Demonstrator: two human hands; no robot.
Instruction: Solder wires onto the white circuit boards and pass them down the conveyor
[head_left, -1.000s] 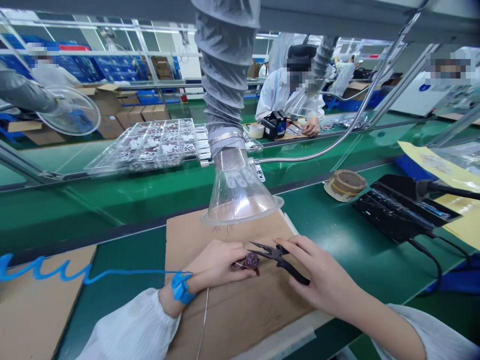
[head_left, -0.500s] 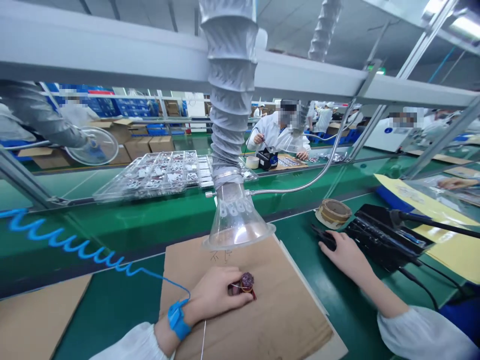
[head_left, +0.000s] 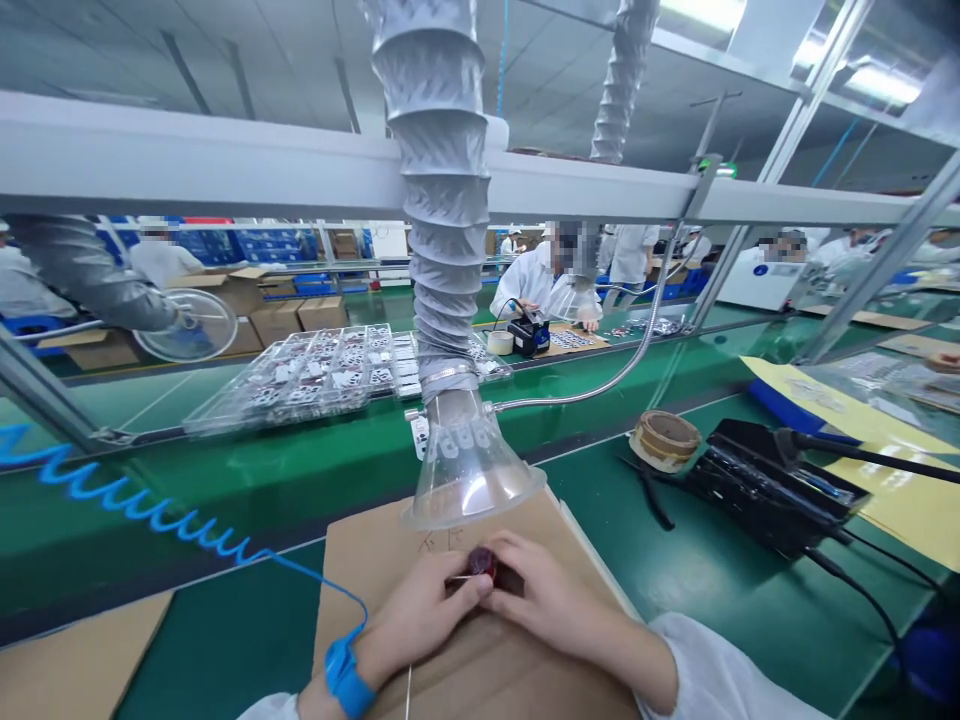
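Observation:
My left hand (head_left: 420, 605), with a blue wrist strap (head_left: 346, 678) on its wrist, holds a small round dark-red part (head_left: 481, 563) between thumb and fingers. From the other side my right hand (head_left: 544, 595) closes its fingertips around the same part. The hands meet low over a cardboard sheet (head_left: 517, 665), and my fingers hide much of the part. A thin pale wire (head_left: 409, 690) hangs below my left hand, and a short bit of wire shows beside the part. Just above both hands is the clear fume hood (head_left: 476, 490).
To the right lie a black-handled tool (head_left: 656, 500), a tape roll (head_left: 666, 438), a black device (head_left: 772, 490) with cables and yellow sheets (head_left: 900, 510). A coiled blue cord (head_left: 150, 505) crosses the left. Trays of parts (head_left: 315, 370) and a co-worker (head_left: 525, 275) are beyond.
My right hand has let go of the black-handled tool at the right and come left to the round part. My left hand stays on the part. The head view has tilted up slightly.

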